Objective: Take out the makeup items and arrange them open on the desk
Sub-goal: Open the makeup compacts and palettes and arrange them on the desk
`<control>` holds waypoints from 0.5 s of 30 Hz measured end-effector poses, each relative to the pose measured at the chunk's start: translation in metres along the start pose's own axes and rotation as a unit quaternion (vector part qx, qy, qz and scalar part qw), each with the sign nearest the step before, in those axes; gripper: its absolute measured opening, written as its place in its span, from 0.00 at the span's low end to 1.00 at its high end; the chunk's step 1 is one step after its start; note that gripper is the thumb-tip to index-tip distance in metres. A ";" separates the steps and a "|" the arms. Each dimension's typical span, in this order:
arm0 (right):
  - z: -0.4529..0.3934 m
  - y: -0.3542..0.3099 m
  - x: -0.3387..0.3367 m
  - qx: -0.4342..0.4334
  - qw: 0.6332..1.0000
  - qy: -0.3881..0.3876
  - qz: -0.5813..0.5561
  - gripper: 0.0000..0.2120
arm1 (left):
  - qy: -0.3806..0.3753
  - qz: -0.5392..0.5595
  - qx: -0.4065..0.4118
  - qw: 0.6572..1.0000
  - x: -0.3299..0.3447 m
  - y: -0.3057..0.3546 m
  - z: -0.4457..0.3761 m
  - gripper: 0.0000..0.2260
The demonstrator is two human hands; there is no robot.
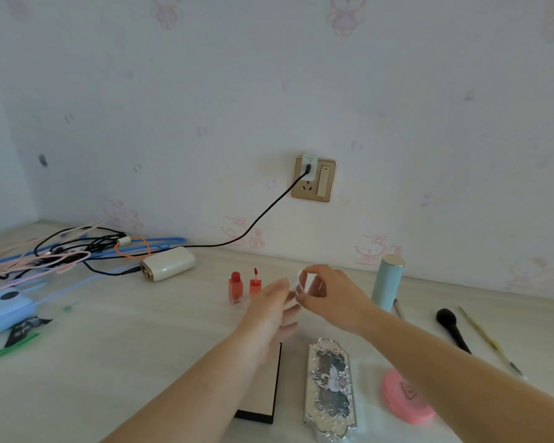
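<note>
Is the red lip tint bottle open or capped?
Open: the red bottle stands uncapped, its cap with wand standing separately beside it.

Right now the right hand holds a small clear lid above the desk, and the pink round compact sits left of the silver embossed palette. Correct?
Not quite. The head view shows the pink round compact right of the silver embossed palette, not left. The right hand does hold a small clear lid above the desk.

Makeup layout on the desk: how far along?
Partway. Done: red lip tint bottle stands open, its wand cap beside it; black brush is out. In hand: right hand pinches a small clear lid, left hand open below. Left: silver palette and pink compact are closed.
</note>
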State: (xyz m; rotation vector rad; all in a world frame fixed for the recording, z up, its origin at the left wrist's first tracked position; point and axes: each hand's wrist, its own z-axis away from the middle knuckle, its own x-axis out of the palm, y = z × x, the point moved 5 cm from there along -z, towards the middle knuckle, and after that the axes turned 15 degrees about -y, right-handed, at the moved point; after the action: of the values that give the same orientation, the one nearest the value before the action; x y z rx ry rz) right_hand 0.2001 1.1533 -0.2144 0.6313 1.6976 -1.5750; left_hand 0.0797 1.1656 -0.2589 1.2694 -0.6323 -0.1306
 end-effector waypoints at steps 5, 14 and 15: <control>0.019 -0.030 -0.013 -0.027 0.999 -0.013 -0.036 0.12 | -0.115 0.131 -0.021 0.984 0.024 -0.005 0.026 0.19; 0.052 -0.059 -0.021 -0.003 0.999 -0.047 0.013 0.07 | -0.121 0.189 0.014 0.974 0.041 0.007 0.057 0.19; 0.054 -0.060 -0.021 0.012 0.998 -0.053 0.015 0.09 | -0.117 0.187 0.012 0.975 0.042 0.008 0.059 0.19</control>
State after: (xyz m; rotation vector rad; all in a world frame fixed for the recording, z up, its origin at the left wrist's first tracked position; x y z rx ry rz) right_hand 0.1765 1.0943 -0.1598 0.5728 1.5867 -1.5815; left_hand 0.0824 1.0996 -0.2273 1.1463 -1.0678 0.0408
